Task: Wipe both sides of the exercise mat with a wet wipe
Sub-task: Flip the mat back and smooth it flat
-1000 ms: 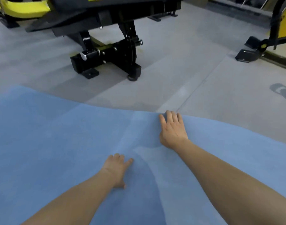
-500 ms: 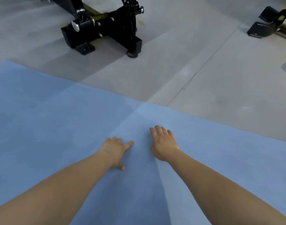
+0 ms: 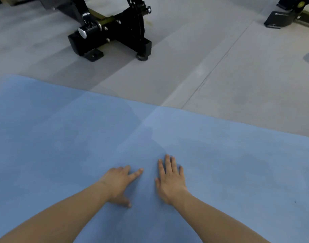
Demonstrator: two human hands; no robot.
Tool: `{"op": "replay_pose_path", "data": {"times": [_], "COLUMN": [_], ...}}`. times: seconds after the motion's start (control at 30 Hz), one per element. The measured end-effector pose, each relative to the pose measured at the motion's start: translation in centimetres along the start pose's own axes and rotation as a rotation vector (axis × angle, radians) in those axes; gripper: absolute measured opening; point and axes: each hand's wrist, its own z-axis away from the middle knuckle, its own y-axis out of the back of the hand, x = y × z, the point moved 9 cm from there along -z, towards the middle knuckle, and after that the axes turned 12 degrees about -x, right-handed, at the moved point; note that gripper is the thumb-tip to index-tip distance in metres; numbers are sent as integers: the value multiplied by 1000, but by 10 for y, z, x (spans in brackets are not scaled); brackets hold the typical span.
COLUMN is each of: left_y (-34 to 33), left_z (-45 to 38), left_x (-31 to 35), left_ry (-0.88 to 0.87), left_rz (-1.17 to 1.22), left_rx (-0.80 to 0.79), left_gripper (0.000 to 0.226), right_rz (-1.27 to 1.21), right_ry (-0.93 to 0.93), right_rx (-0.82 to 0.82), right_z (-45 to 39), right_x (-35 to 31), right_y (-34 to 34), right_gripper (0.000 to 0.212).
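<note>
A large blue exercise mat (image 3: 62, 146) lies flat on the grey floor and fills the lower half of the head view. My left hand (image 3: 117, 183) rests palm down on the mat, fingers spread and pointing right. Close beside it my right hand (image 3: 169, 179) presses flat on the mat, fingers straight and pointing away from me. Neither hand holds anything. No wet wipe shows in view.
A black gym machine base (image 3: 113, 30) stands on the grey floor (image 3: 238, 76) beyond the mat's far edge. Another black machine foot (image 3: 280, 19) sits at the top right. A floor seam runs diagonally toward the mat.
My right hand slid back from the mat's far edge toward me and now lies next to the left hand. The raised fold in the mat has flattened.
</note>
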Motion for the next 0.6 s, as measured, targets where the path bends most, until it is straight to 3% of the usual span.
{"op": "replay_pose_path", "data": {"times": [0.1,0.2,0.43,0.6], "left_y": [-18,-18,-16,-13], "left_z": [6,10,25,23], "left_x": [2,1,-3,1], "left_ry": [-19,-13,61,87], "left_rz": [-8,2,94,107], "left_rx": [-24,19,25,12], "left_gripper": [140,139,134,134], "right_rz": [-73,-74,-45,-36], "right_ry": [-53,-94,-62,-58], "right_rx": [26,5,-20,53], "right_z": [20,28,23,18], "right_x": [-14,-14,-3,9], "right_y": [-21,-38,-38,-33], "right_gripper": [84,100,105,106]}}
